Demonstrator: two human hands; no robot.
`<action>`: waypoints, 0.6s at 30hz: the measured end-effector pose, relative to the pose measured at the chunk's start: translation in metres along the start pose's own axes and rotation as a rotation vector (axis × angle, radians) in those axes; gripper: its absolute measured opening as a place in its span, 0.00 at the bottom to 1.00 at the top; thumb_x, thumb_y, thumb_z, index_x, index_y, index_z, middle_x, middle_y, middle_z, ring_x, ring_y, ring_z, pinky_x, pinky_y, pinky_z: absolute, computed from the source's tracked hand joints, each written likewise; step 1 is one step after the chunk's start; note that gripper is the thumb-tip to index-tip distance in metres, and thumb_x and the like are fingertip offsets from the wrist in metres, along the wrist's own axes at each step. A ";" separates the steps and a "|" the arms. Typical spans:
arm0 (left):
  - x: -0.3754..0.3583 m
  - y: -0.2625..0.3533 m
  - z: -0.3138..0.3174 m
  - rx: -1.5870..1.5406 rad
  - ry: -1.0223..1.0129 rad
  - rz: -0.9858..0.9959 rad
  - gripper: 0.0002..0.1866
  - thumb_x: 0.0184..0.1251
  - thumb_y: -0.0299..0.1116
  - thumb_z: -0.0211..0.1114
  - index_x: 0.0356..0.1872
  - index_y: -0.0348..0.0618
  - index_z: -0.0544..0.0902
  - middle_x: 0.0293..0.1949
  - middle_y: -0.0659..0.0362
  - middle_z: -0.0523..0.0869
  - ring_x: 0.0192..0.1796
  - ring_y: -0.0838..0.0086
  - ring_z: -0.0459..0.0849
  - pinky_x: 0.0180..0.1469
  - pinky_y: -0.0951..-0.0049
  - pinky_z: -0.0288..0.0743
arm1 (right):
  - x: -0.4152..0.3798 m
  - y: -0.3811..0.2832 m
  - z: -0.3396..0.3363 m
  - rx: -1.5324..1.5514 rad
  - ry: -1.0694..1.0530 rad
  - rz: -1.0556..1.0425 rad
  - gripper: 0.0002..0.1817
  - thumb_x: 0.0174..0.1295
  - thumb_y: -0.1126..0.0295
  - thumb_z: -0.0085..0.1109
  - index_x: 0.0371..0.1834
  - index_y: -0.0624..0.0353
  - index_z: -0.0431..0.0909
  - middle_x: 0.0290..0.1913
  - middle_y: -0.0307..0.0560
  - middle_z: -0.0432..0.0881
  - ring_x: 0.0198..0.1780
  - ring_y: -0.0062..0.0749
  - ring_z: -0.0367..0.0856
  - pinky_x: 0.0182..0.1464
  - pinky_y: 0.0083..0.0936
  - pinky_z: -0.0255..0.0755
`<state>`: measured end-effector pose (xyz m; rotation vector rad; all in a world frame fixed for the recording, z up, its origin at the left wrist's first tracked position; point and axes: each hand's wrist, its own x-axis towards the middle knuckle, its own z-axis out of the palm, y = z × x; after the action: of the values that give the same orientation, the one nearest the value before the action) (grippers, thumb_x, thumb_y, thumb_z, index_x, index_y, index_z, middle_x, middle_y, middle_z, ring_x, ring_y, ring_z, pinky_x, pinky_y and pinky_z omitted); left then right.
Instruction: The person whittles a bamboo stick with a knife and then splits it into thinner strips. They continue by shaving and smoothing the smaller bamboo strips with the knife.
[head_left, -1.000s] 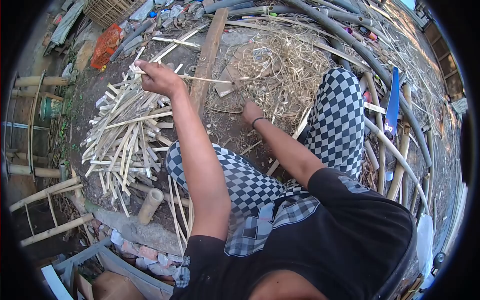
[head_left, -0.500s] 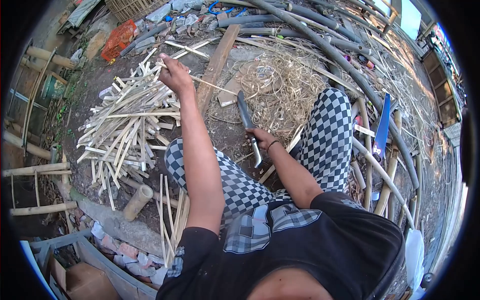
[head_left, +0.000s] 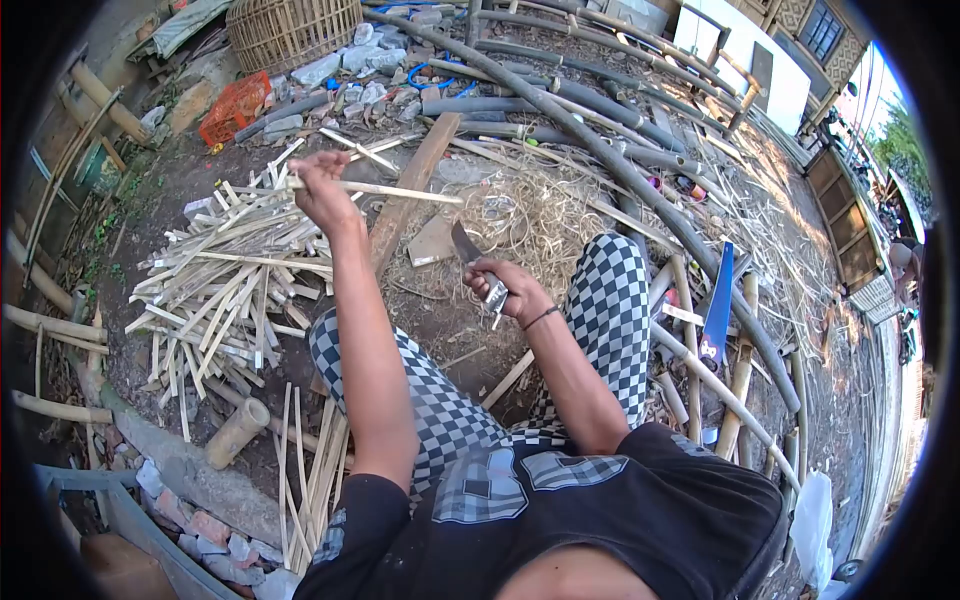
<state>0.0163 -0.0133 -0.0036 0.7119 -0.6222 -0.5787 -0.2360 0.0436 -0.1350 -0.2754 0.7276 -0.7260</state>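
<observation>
My left hand [head_left: 328, 195] is closed on a pale bamboo strip [head_left: 405, 191], which points right, nearly level. In my right hand [head_left: 508, 287] is a large knife [head_left: 466, 246], its dark blade pointing up and left, its light handle partly hidden by my fingers. The blade tip sits a little below the strip's free end, with a gap between them. Left of and below my left hand lies a big heap of split bamboo strips [head_left: 235, 275]. Curly bamboo shavings [head_left: 530, 225] cover the ground beyond the knife, beside a flat tan piece [head_left: 431, 243].
A wooden plank [head_left: 415, 185] lies beyond my knees. Long dark bamboo poles [head_left: 640, 170] curve across the back and right. A blue saw blade [head_left: 718, 305] rests at the right. An orange crate [head_left: 236, 108] and a woven basket [head_left: 290, 35] stand at the back left.
The view has tilted up. The strip, earlier slanting down to the right, is now nearly level. My right hand has lifted the knife, and its blade now leans further left.
</observation>
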 end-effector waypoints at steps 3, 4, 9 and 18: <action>0.016 0.006 -0.018 -0.415 0.056 -0.037 0.32 0.78 0.62 0.37 0.39 0.39 0.73 0.36 0.49 0.81 0.42 0.62 0.81 0.57 0.57 0.77 | -0.050 -0.043 0.048 -0.377 0.016 -0.383 0.12 0.67 0.74 0.56 0.49 0.64 0.66 0.33 0.51 0.82 0.21 0.24 0.80 0.19 0.17 0.76; 0.016 0.010 -0.021 -0.545 0.039 -0.064 0.33 0.77 0.62 0.36 0.40 0.39 0.74 0.36 0.49 0.81 0.43 0.60 0.81 0.58 0.55 0.77 | -0.062 -0.058 0.062 -0.394 0.030 -0.483 0.14 0.66 0.73 0.58 0.50 0.63 0.65 0.33 0.51 0.82 0.21 0.26 0.80 0.18 0.19 0.75; 0.016 0.003 -0.031 -0.948 -0.062 -0.200 0.32 0.77 0.61 0.37 0.43 0.39 0.76 0.40 0.45 0.82 0.49 0.53 0.82 0.65 0.43 0.72 | -0.061 -0.156 0.082 -0.224 -0.287 -0.450 0.10 0.70 0.66 0.58 0.46 0.57 0.70 0.32 0.42 0.78 0.21 0.27 0.74 0.22 0.22 0.70; -0.008 -0.015 -0.012 -0.832 -0.217 -0.393 0.26 0.75 0.53 0.52 0.55 0.39 0.76 0.45 0.44 0.84 0.54 0.53 0.83 0.67 0.42 0.71 | -0.031 -0.209 0.099 -0.113 -0.303 -0.705 0.13 0.72 0.57 0.57 0.35 0.53 0.71 0.19 0.31 0.65 0.14 0.16 0.63 0.13 0.19 0.60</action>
<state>0.0149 -0.0119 -0.0244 -0.0262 -0.3797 -1.1953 -0.2895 -0.0882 0.0501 -0.7494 0.3702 -1.2765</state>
